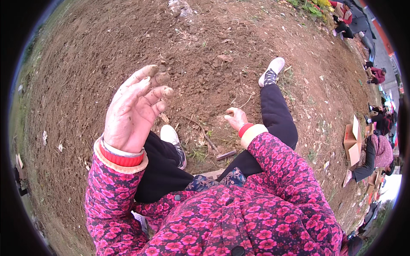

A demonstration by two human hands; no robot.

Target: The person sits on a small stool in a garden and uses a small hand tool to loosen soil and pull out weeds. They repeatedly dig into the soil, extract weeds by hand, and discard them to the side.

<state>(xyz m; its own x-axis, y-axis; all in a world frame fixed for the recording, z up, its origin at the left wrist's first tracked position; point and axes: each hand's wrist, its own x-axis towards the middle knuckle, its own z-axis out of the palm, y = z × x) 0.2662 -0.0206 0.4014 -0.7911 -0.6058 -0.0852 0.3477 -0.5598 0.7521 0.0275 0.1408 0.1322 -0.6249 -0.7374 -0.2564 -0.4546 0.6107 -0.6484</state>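
Observation:
My left hand (133, 108) is raised at the left, its palm showing and its fingers slightly curled and apart, with soil on the fingertips and nothing in it. Lower and to the right, my right hand (236, 118) hangs over the ground beside my knee, fingers bent; whether something small is between them cannot be told. Between my white shoes (272, 69) lies loose brown soil (205, 86) with dry leaves. A small hand tool with a thin, bent wooden handle (208, 138) and a short rusty head (226, 155) lies on the ground near my lap.
A crumpled clear plastic piece (181, 8) lies on the soil at the top. An open cardboard box (353, 140) stands at the right beside a seated person in a pink top (381, 150). Several other people sit along the right edge. Green plants (314, 9) grow at the upper right.

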